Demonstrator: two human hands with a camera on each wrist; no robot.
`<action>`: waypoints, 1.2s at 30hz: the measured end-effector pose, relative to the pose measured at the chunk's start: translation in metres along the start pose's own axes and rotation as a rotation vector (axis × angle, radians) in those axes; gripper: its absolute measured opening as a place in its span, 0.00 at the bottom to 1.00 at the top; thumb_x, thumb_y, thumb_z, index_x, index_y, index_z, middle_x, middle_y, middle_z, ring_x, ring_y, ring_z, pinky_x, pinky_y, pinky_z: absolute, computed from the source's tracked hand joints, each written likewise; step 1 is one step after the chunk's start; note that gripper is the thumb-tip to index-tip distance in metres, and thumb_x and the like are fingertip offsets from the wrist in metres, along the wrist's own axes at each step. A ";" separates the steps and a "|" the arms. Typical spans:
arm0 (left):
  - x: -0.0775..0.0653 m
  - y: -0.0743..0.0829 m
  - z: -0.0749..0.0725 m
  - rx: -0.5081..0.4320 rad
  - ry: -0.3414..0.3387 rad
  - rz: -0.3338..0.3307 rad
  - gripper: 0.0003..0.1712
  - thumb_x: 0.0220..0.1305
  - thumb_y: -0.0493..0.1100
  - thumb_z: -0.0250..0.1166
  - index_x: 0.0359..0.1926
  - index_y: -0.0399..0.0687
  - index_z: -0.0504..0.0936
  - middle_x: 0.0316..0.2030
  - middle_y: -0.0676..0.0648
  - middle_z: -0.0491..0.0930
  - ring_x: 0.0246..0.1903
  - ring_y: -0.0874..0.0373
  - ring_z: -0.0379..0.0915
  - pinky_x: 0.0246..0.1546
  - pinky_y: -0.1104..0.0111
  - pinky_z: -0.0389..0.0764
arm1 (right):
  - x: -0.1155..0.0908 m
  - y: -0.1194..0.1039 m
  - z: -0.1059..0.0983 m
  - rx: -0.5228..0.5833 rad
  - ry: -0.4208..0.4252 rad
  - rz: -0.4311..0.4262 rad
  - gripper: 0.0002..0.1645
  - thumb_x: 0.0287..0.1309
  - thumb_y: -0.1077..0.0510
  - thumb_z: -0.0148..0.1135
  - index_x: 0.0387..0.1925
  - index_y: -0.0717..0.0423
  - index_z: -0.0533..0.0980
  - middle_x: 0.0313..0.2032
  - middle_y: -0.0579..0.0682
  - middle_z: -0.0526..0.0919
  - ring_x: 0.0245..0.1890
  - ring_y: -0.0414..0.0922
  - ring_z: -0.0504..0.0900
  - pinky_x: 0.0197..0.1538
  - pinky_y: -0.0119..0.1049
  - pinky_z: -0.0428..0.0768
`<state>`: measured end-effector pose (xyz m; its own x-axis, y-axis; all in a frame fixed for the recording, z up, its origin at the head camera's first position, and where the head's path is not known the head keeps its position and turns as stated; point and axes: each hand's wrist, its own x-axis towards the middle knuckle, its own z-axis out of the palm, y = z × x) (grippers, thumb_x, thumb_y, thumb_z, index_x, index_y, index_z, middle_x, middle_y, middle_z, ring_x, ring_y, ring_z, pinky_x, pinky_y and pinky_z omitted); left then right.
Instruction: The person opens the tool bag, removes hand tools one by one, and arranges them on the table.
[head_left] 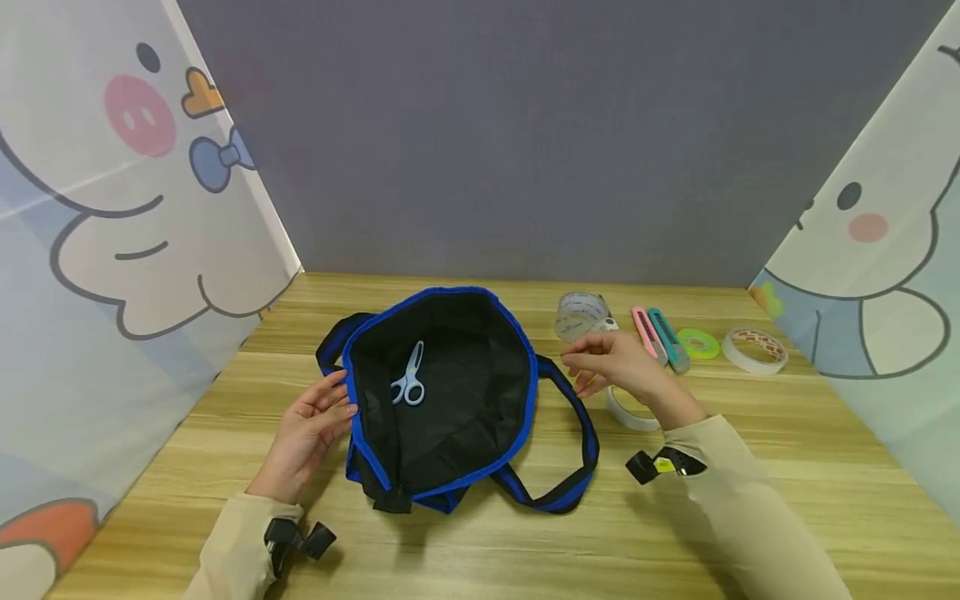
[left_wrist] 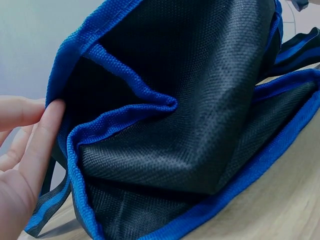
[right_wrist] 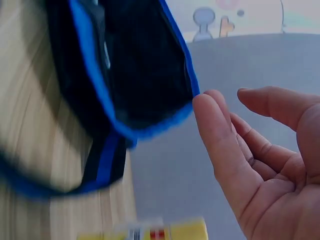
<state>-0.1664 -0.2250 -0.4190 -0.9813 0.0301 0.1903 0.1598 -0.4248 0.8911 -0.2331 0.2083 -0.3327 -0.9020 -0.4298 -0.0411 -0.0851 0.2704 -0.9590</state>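
Observation:
A black fabric bag (head_left: 465, 425) with blue trim lies with its mouth facing me. Inside it are light-blue-handled scissors (head_left: 409, 388). My left hand (head_left: 303, 433) pinches the bag's left rim between thumb and fingers; the left wrist view shows the blue edging (left_wrist: 75, 42) folded inward beside that grip. Off the bag's right side, my right hand (head_left: 622, 363) is raised with nothing in it, thumb and fingertips apart in the right wrist view. Below that hand is a white tape roll (head_left: 633, 417), partly hidden. A clear tape roll (head_left: 581, 315) stands just behind it.
To the right lie a pink cutter (head_left: 648, 333), a teal cutter (head_left: 669, 340), a green tape roll (head_left: 698, 343) and another white tape roll (head_left: 754, 351). The bag's strap (head_left: 588, 442) loops onto the wooden table (head_left: 480, 554). A grey panel (head_left: 510, 150) rises behind.

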 end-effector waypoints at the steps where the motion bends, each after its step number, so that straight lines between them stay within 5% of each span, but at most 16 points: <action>1: 0.000 0.000 0.000 0.000 0.002 -0.001 0.30 0.64 0.18 0.55 0.55 0.54 0.84 0.42 0.52 0.84 0.36 0.61 0.83 0.36 0.73 0.84 | 0.004 -0.002 0.005 0.005 -0.013 -0.003 0.20 0.68 0.63 0.59 0.51 0.79 0.73 0.31 0.59 0.81 0.25 0.46 0.85 0.35 0.48 0.87; 18: 0.001 0.000 -0.001 0.010 -0.004 -0.003 0.31 0.65 0.18 0.54 0.54 0.56 0.84 0.43 0.53 0.84 0.37 0.62 0.83 0.36 0.73 0.84 | 0.079 -0.015 0.087 0.001 -0.160 0.048 0.16 0.65 0.63 0.63 0.49 0.72 0.79 0.38 0.73 0.81 0.21 0.44 0.84 0.36 0.49 0.87; 36: 0.002 0.000 -0.002 -0.002 -0.023 0.002 0.31 0.65 0.18 0.53 0.55 0.55 0.84 0.44 0.52 0.85 0.39 0.61 0.83 0.37 0.72 0.84 | 0.128 -0.007 0.163 -0.089 -0.174 0.192 0.06 0.58 0.62 0.70 0.33 0.62 0.80 0.22 0.59 0.83 0.16 0.45 0.82 0.26 0.41 0.86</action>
<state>-0.1688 -0.2263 -0.4197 -0.9781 0.0500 0.2019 0.1619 -0.4267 0.8898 -0.2792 0.0105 -0.3768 -0.8194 -0.5031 -0.2747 0.0367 0.4322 -0.9010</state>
